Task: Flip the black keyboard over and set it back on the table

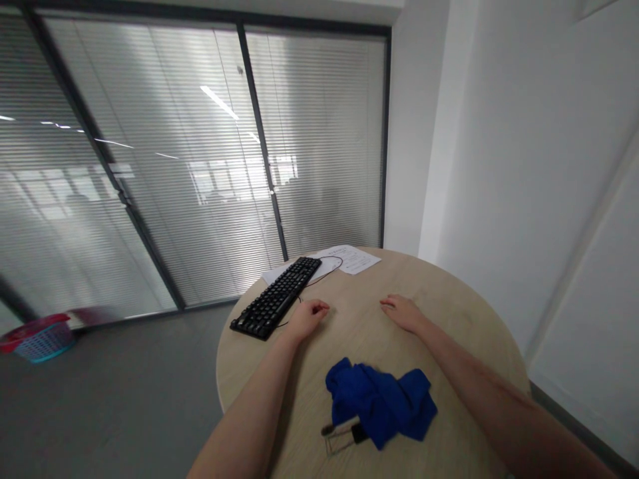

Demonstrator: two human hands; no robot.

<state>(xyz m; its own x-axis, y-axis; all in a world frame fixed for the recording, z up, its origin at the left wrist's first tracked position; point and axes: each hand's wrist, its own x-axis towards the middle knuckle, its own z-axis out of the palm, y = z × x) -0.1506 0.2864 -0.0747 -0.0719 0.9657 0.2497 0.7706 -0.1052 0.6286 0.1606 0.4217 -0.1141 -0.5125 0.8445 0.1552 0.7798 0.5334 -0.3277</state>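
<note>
My left hand rests on the round wooden table, just right of a black keyboard; its fingers are loosely curled with a gap between thumb and fingers, and nothing shows in them. On the table further right lies my right hand, palm down, fingers stretched out and holding nothing. Between my forearms, nearer to me, is a crumpled blue cloth. A small metal-framed object with dark ends sticks out from under the cloth's near left edge; the cloth hides part of it.
White printed papers lie at the table's far edge, partly behind the keyboard, with a thin black cable over them. A red and blue basket stands on the floor at the left. Glass partitions with blinds and a white wall surround the table.
</note>
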